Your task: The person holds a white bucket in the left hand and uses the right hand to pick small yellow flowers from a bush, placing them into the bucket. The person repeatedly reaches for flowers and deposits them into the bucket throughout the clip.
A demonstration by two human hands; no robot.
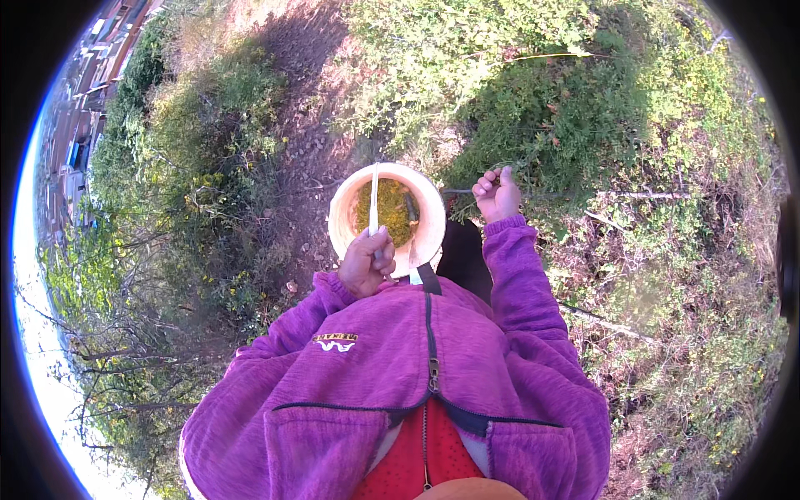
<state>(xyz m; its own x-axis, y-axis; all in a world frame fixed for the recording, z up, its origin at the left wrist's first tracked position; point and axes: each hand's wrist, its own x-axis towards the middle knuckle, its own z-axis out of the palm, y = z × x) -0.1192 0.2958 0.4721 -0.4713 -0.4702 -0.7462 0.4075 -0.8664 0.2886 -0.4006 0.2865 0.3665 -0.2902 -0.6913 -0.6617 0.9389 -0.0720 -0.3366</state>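
Note:
A round white bucket (432,206) hangs in front of my body. Small yellow-green flower heads or buds (381,203) cover its bottom, and a dark elongated object (411,209) lies on them at the right side. My left hand (369,259) is closed around the slim white handle (374,194), which crosses over the bucket's mouth to the far rim. To the right of the bucket, my right hand (499,197) is raised beside green leafy plants (556,125), its fingers curled and thumb up. Whether it pinches anything small cannot be seen.
A dirt path (303,125) runs ahead on the left between bushes (219,181). Thin dry branches (650,195) stick out at the right, another bare stick (606,324) below them. Rooftops (78,150) show far off at the left edge.

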